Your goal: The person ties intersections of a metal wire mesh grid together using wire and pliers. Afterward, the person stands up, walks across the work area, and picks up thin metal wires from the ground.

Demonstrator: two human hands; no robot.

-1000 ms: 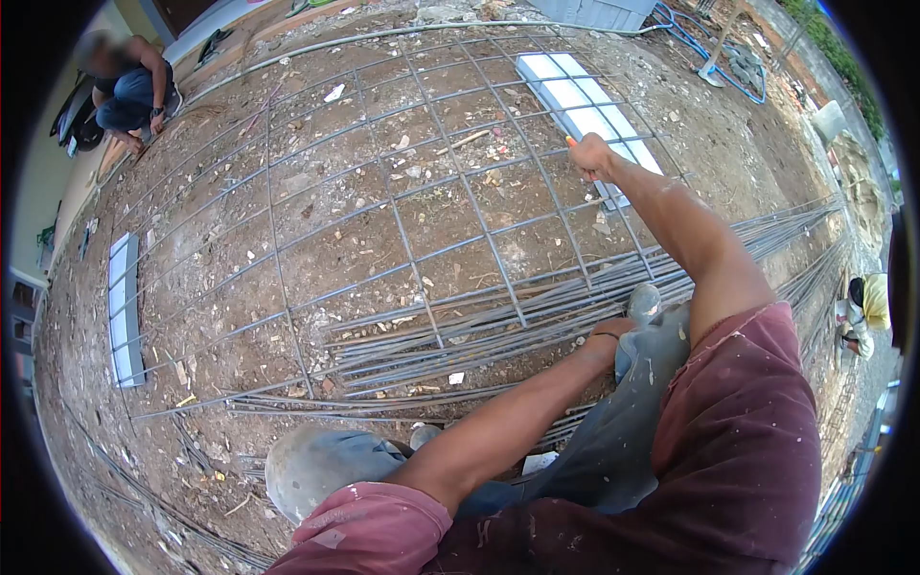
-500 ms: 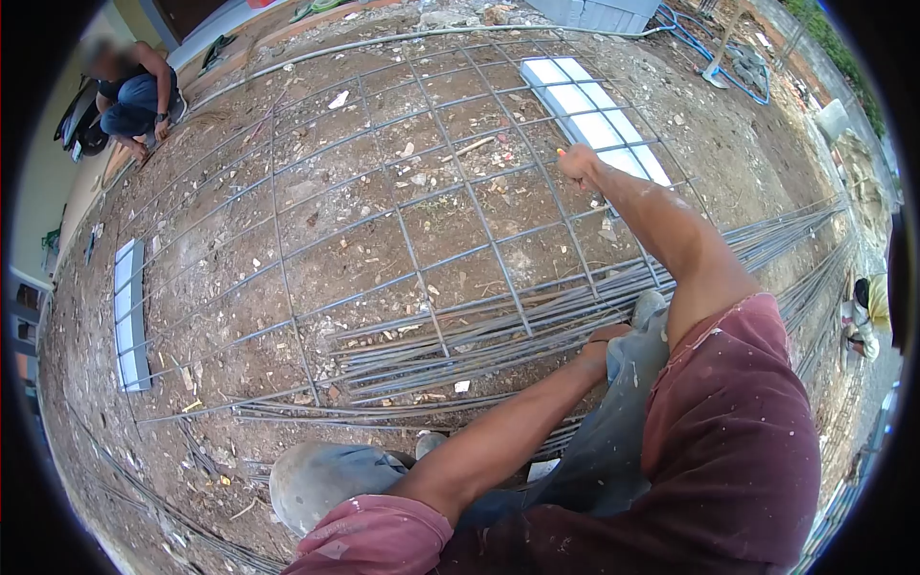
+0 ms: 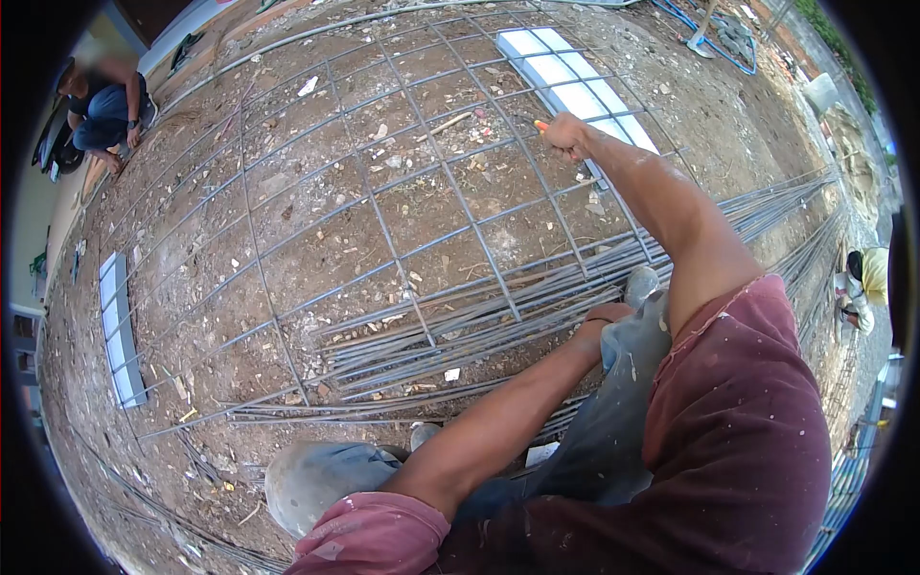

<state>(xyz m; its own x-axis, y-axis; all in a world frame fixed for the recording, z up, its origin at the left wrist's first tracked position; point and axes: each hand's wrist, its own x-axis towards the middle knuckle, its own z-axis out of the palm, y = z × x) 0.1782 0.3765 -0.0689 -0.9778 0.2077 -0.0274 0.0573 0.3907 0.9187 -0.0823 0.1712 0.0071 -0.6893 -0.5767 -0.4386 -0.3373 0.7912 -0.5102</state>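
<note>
My right hand (image 3: 567, 137) is closed around an orange-handled tool (image 3: 541, 126). A thin dark tip seems to point left from it, too small to make out fully. The hand is over the right part of a steel rebar grid (image 3: 473, 224), near a long white block (image 3: 544, 43) under the bars. Lower down, my left hand (image 3: 608, 314) rests by my trouser leg, close to my shoe; its fingers are largely hidden. Just left of that hand lies a bundle of loose steel bars (image 3: 393, 353).
A second white block (image 3: 115, 326) sits under the grid's left end. At upper left, a co-worker (image 3: 105, 105) squats beside the grid. Blue hose (image 3: 714, 48) and a tool with a wooden handle (image 3: 704, 29) are at upper right. More bars cross the rubble-strewn ground.
The view has shifted slightly, so the grid and blocks appear moved left. My right hand has turned a little, showing more of the orange handle. My left hand stays by my leg.
</note>
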